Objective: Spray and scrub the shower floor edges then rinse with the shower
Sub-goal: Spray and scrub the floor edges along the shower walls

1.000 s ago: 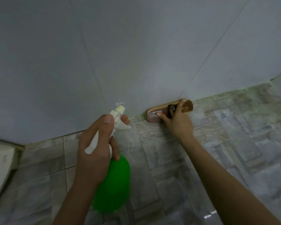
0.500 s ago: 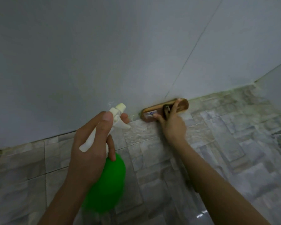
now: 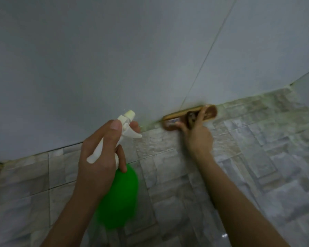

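Green spray bottle [image 3: 119, 196] with a white trigger head is gripped by the left hand [image 3: 100, 157], nozzle toward the wall [image 3: 114, 59]. Further right, the right hand [image 3: 198, 138] curls over a wooden scrub brush [image 3: 178, 115] lying along the floor edge [image 3: 243, 102]; its small label is unreadable.

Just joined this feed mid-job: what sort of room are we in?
Most likely a bathroom or shower area: plain tiled wall meeting a stone-pattern tiled floor, a brush at the edge, a green spray bottle.
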A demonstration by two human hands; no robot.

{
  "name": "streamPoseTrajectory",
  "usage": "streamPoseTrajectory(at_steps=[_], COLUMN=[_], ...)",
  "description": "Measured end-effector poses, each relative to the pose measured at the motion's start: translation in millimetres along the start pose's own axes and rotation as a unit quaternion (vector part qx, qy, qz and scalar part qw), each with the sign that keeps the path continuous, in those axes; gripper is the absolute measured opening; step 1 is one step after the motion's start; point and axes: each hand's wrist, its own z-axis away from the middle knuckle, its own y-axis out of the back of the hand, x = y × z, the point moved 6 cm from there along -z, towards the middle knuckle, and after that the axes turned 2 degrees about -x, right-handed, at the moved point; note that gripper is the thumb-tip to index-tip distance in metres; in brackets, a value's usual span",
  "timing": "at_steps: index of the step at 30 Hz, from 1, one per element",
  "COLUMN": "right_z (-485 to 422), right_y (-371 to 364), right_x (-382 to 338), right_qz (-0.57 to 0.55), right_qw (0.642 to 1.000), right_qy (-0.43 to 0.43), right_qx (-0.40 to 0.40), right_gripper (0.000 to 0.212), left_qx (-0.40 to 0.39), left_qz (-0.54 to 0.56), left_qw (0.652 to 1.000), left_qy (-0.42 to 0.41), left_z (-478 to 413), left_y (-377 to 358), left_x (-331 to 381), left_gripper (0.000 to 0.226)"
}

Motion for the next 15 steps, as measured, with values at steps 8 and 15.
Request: streamPoseTrajectory(at_steps=[8,15], right_z=[5.2,-13.4], right_y=[8.1,31.2], right_x=[-12.5,19.1], right_qz=[0.022,0.002], right_qw=[0.999,0.997], right_qy=[-0.046,-0.076], right_qx=[0.018,0.025], right_gripper=[0.101,0.1], left_qx=[0.002,0.023], left_qz=[0.021,0.018], left_qw=[1.0,0.999], left_qy=[-0.014,-0.014], left_z=[-1.7,0.4], left_y=[7.1,6.2], left_x=[10.5,5.2], left_gripper=[0.038,0.04])
